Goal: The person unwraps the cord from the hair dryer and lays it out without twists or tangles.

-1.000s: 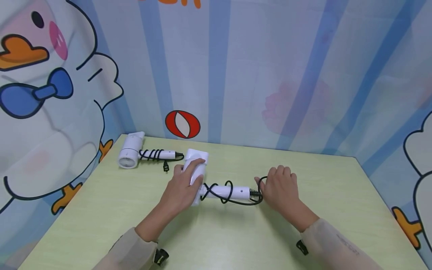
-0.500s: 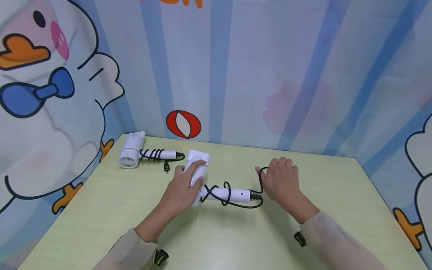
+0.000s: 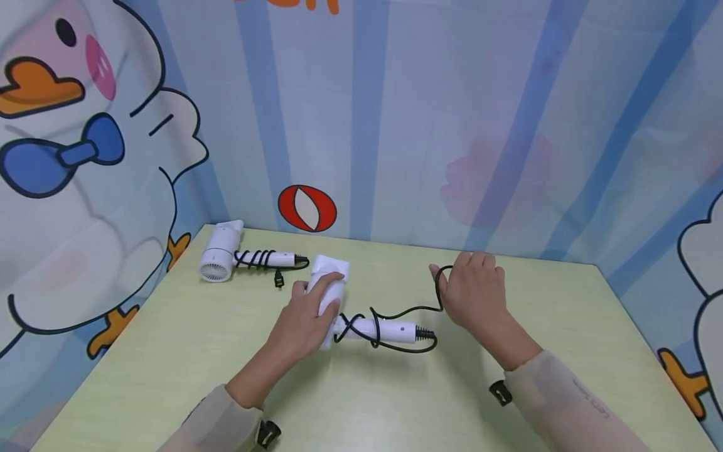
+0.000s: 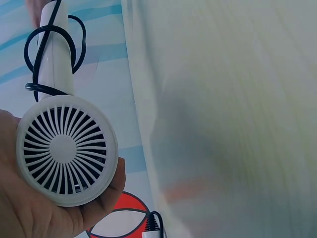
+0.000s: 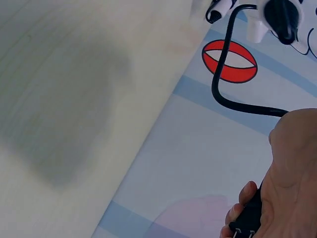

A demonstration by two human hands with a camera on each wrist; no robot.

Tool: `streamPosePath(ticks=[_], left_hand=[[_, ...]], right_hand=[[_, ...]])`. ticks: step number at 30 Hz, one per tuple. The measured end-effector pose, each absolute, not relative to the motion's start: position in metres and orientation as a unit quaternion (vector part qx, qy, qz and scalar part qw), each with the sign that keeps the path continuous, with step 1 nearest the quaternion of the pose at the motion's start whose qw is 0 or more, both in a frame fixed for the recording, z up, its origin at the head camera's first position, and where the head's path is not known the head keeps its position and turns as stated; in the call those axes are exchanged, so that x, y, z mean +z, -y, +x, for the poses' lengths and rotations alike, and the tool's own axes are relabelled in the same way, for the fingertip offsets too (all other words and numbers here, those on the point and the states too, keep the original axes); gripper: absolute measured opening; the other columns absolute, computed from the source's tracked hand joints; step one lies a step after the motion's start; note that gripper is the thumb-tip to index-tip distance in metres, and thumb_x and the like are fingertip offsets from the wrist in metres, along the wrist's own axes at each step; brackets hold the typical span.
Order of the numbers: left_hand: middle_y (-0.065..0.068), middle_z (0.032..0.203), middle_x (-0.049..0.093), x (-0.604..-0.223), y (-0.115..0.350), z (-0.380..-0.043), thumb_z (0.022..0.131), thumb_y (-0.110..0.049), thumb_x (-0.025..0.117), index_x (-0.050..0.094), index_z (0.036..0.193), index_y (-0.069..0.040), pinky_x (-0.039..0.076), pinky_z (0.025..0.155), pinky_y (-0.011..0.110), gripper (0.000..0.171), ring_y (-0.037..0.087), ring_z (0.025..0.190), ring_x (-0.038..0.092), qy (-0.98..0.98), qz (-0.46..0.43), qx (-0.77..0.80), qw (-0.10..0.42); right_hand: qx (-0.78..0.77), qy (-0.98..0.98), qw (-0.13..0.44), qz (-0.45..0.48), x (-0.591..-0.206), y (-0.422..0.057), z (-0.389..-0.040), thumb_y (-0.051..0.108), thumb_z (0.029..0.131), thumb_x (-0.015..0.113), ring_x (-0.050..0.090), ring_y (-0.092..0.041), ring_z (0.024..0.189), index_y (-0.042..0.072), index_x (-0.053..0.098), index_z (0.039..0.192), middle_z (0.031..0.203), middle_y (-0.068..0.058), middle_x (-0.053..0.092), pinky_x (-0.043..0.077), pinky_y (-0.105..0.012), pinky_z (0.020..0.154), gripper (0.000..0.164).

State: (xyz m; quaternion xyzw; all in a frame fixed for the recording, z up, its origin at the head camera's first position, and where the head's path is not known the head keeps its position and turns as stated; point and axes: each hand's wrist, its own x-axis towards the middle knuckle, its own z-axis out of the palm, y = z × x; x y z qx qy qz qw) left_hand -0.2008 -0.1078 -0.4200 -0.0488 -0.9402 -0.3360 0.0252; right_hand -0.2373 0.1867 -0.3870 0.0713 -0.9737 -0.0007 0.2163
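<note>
A white hair dryer [image 3: 398, 331] is held by its barrel in my left hand [image 3: 305, 320], its handle pointing right. In the left wrist view the round vented end [image 4: 63, 148] faces the camera, cupped by the palm and fingers. Black power cord [image 3: 409, 310] is looped loosely round the handle. From there a length runs over to my right hand [image 3: 477, 292], which grips the cord's end. The right wrist view shows a black plug [image 5: 247, 215] in that hand's curled fingers, with cord coming out by the thumb side.
A second white hair dryer [image 3: 220, 251] lies at the back left of the pale table [image 3: 373, 402], its cord coiled neatly round the handle. Its plug [image 3: 278, 279] lies just in front. A printed cloth backdrop [image 3: 418, 125] rises behind the table.
My right hand has moved up and away from the handle, pulling cord along. A loop has come off, and a longer free stretch now spans to that hand. The left hand stays nearly still.
</note>
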Motion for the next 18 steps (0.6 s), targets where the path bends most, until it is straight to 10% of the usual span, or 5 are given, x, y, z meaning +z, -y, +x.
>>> streamPosePath(ticks=[18], left_hand=[[0.023,0.135,0.042,-0.430,0.110,-0.205,0.104,-0.040,0.052,0.042,0.149,-0.041,0.047,0.059,0.035,0.046,0.029,0.076,0.059,0.944,-0.037,-0.328,0.013]], right_hand=[[0.050,0.980,0.183,0.060,-0.361,-0.192,-0.214,0.051,0.107,0.036,0.040,-0.036,0.074,-0.002,0.039,0.081,0.079,-0.019,0.040,0.036,-0.045,0.059,0.059]])
